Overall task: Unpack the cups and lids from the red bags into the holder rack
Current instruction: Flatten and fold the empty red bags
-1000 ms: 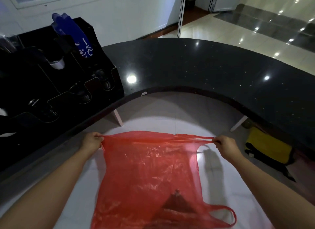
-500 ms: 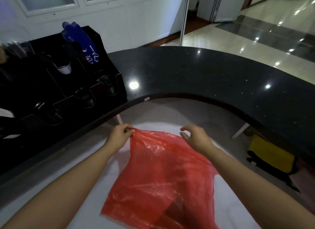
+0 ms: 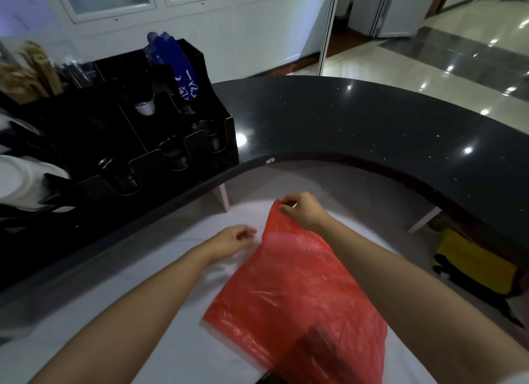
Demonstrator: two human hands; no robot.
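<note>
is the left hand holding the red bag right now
No, the left hand hangs loosely curled just beside the red bag, while only the right hand pinches its top corner.

Curved black counter (image 3: 357,126) (speckled, glossy), white wall (image 3: 257,34), shiny tiled floor (image 3: 429,66).

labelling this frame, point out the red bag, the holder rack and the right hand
red bag (image 3: 297,292), head view, middle of the flat plastic
holder rack (image 3: 148,166), head view, front wall
right hand (image 3: 305,210), head view, back of hand

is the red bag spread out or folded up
Folded over. The red bag lies as a narrow flat strip on the white surface; the right hand pinches its top corner, while the left hand hovers beside it, holding nothing.
</note>
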